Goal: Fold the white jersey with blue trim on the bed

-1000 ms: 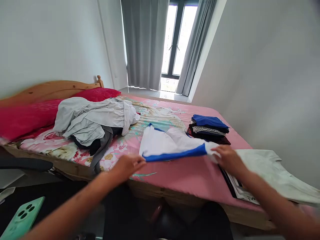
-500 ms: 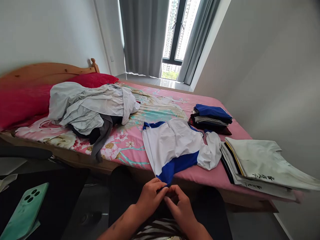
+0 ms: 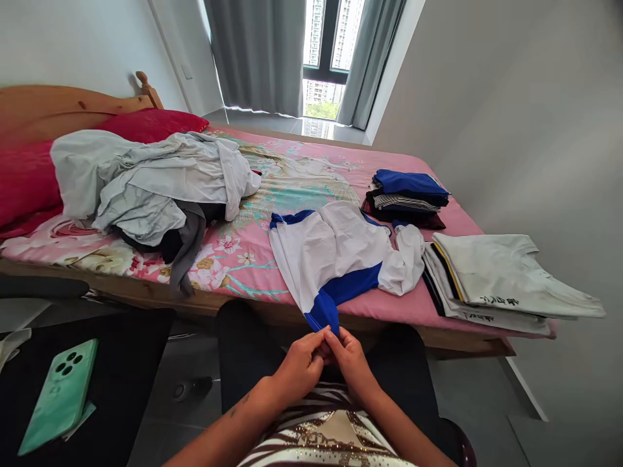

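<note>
A white and blue long-sleeved shirt (image 3: pixel 331 243) lies spread over the near edge of the bed. Its blue corner hangs off the edge toward me. My left hand (image 3: pixel 305 358) and my right hand (image 3: pixel 349 357) meet at that corner, fingers closed in a pinch on the blue cloth. The fingertips touch each other, and the bit of cloth between them is mostly hidden. The shirt's other sleeve lies bunched at the right, beside a stack of folded white clothes (image 3: pixel 491 269).
On the bed (image 3: pixel 253 282), a loose heap of white and grey clothes (image 3: pixel 160 185) lies left, against red pillows (image 3: pixel 150 123). A folded dark and blue pile (image 3: pixel 409 194) sits back right. A green phone (image 3: pixel 61 395) rests on a black surface (image 3: pixel 126 357) at the lower left.
The view has tilted down and shifted slightly, so the bed appears higher. My hands have drawn closer together at the blue corner, still pinching it. The shirt lies much as before.
</note>
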A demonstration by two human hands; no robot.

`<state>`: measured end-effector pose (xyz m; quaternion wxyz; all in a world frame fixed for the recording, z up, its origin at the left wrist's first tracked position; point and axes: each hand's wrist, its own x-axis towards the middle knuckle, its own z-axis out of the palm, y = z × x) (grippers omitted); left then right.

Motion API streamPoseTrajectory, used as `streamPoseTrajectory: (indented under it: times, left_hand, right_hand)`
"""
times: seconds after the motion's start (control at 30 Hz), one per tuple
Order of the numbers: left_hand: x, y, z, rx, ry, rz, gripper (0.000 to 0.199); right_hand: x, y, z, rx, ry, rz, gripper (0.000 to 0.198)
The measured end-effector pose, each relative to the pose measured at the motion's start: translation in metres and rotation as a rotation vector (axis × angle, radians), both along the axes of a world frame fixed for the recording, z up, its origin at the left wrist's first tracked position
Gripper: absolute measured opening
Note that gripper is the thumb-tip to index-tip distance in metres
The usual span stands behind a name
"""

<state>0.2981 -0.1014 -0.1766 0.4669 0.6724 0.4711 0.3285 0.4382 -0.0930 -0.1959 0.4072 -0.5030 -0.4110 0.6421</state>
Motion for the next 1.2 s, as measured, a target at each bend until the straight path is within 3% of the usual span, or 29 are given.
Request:
streamPoseTrajectory:
  times: [0.13,0.3,0.4,0.53,0.67,0.9,1.03,1.2]
  left_hand:
    - [-0.007,0.013,-0.002,-0.004,0.051,0.082,0.032]
    - [-0.046,0.06,-0.028,0.148,0.091,0.364,0.025]
    - [-0.076,0.096,-0.042,0.207,0.155,0.509,0.026]
    - [-0.105,0.143,-0.043,0.278,0.349,0.601,0.03]
    - [-0.113,0.187,-0.032,0.311,0.546,0.492,0.034]
    - [-0.112,0.234,-0.017,0.228,0.809,0.155,0.048]
    - [-0.118,0.236,-0.008,0.197,0.911,0.063,0.053]
    - [-0.14,0.208,0.005,0.204,0.956,0.092,0.029]
  right_hand:
    - [0.01,-0.004,-0.003,-0.07,0.039,0.006,0.044]
    - [0.058,-0.028,-0.008,-0.16,0.032,0.121,0.04]
    - [0.102,-0.048,-0.029,-0.304,-0.001,-0.03,0.043]
    - [0.158,-0.07,-0.067,-0.499,-0.082,-0.409,0.056]
    - [0.183,-0.079,-0.085,-0.529,-0.092,-0.558,0.059]
    - [0.171,-0.07,-0.071,-0.527,-0.059,-0.553,0.059]
    - [0.166,-0.069,-0.066,-0.512,-0.082,-0.566,0.058]
    - [0.171,-0.069,-0.078,-0.555,-0.104,-0.585,0.061]
